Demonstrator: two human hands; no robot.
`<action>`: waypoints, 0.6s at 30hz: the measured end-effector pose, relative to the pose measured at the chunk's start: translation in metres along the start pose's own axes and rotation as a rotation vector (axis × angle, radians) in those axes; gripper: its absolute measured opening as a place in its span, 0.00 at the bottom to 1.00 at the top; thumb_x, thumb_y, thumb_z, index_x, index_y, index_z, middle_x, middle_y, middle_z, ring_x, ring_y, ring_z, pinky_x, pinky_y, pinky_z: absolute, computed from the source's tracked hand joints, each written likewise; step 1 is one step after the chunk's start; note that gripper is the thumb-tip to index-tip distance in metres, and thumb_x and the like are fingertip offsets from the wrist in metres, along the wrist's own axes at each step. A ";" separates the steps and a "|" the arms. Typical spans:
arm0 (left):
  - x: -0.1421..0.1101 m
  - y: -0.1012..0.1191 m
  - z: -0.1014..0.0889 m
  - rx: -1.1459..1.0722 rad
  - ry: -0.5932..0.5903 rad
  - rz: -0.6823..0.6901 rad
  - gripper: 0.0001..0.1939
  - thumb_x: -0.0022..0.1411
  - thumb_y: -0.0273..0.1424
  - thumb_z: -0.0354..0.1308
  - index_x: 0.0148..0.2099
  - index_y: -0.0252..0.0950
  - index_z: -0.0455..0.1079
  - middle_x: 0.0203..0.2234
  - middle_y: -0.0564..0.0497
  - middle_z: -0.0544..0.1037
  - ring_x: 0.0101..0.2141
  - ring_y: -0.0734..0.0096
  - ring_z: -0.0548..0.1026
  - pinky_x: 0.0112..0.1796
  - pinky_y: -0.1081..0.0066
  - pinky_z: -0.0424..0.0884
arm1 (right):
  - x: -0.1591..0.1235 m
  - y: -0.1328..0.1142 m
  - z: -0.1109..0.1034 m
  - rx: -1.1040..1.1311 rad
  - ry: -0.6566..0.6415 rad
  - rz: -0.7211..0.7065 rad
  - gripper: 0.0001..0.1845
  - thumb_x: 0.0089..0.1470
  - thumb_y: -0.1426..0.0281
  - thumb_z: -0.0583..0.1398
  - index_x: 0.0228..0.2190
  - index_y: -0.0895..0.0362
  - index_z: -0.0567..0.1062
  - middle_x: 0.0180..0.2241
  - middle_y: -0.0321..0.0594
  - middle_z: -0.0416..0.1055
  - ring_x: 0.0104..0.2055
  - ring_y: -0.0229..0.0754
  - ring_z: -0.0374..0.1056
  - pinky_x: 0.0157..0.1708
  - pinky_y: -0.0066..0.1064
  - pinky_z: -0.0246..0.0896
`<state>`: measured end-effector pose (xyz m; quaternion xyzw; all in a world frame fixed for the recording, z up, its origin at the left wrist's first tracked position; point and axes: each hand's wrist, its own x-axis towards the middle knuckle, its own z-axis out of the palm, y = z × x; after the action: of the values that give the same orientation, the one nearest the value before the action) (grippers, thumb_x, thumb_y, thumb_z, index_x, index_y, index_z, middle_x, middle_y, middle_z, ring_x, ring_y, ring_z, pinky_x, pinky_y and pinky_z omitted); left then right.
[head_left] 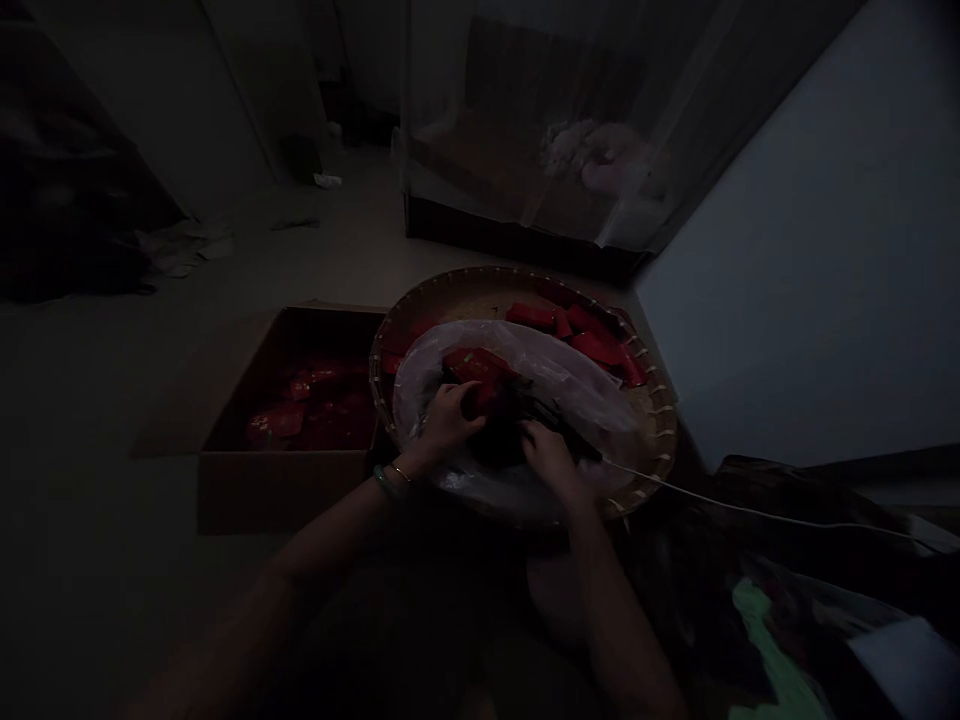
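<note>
The left hand curls near a red packet inside an open plastic bag in a round woven tray; the right hand is beside it, its grip too dark to tell. Red packets line the tray's far right edge; a white cord crosses its near right rim.

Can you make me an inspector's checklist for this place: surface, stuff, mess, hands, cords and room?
Surface: round tan woven tray with a translucent plastic sheet on it.
Job's things: glossy red packets on the tray; more red pieces inside an open brown cardboard box, left of it.
Clutter: pale green, cloth-like item, lower right.
Left hand: by a red printed packet; grip too dark to tell.
Right hand: by a dark, long item; grip unclear.
Cables: thin white cord crossing the tray's rim rightward.
Surroundings: dim room, pale wall at right.
</note>
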<state>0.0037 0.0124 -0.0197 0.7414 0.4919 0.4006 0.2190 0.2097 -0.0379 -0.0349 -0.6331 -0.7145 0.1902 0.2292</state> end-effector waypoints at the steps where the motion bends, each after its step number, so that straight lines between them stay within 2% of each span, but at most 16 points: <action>1: 0.000 -0.001 0.000 -0.009 0.003 -0.009 0.30 0.46 0.29 0.65 0.54 0.36 0.65 0.41 0.46 0.73 0.42 0.61 0.69 0.44 0.63 0.68 | 0.004 0.001 0.002 -0.016 0.008 -0.024 0.21 0.48 0.79 0.53 0.44 0.56 0.74 0.46 0.46 0.74 0.48 0.46 0.69 0.50 0.39 0.61; 4: 0.000 -0.003 0.000 -0.022 0.012 -0.026 0.30 0.46 0.29 0.65 0.53 0.35 0.66 0.41 0.45 0.73 0.43 0.61 0.69 0.45 0.63 0.68 | 0.018 0.001 0.009 -0.082 -0.049 -0.064 0.28 0.46 0.81 0.56 0.51 0.60 0.67 0.53 0.51 0.67 0.55 0.47 0.63 0.55 0.41 0.56; 7: 0.000 -0.003 0.000 -0.040 0.026 -0.038 0.30 0.46 0.29 0.65 0.53 0.35 0.66 0.42 0.45 0.72 0.43 0.61 0.70 0.45 0.63 0.69 | 0.032 -0.005 0.014 -0.186 -0.169 -0.084 0.34 0.42 0.80 0.59 0.54 0.62 0.63 0.56 0.55 0.61 0.58 0.51 0.57 0.55 0.42 0.54; 11: -0.001 -0.001 -0.001 -0.046 0.024 -0.053 0.30 0.46 0.29 0.66 0.53 0.35 0.66 0.41 0.45 0.73 0.42 0.62 0.71 0.44 0.63 0.69 | 0.042 -0.015 0.017 -0.241 -0.279 -0.117 0.29 0.44 0.82 0.58 0.50 0.59 0.66 0.50 0.50 0.66 0.53 0.48 0.60 0.52 0.38 0.54; 14: -0.001 -0.001 -0.002 -0.055 0.017 -0.034 0.30 0.46 0.28 0.65 0.53 0.35 0.66 0.42 0.45 0.73 0.44 0.61 0.70 0.45 0.63 0.68 | 0.042 -0.018 0.015 -0.231 -0.289 -0.145 0.27 0.44 0.84 0.56 0.48 0.58 0.68 0.46 0.47 0.67 0.49 0.45 0.62 0.50 0.35 0.55; 18: 0.000 -0.003 -0.002 -0.063 0.014 0.040 0.29 0.46 0.27 0.65 0.52 0.34 0.66 0.45 0.44 0.73 0.45 0.59 0.70 0.47 0.61 0.66 | 0.041 -0.017 0.011 -0.199 -0.282 -0.147 0.29 0.42 0.82 0.58 0.48 0.58 0.68 0.46 0.46 0.65 0.48 0.45 0.61 0.49 0.35 0.55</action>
<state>0.0004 0.0137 -0.0204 0.7411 0.4656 0.4252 0.2307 0.1860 0.0006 -0.0311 -0.5658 -0.7992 0.1880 0.0765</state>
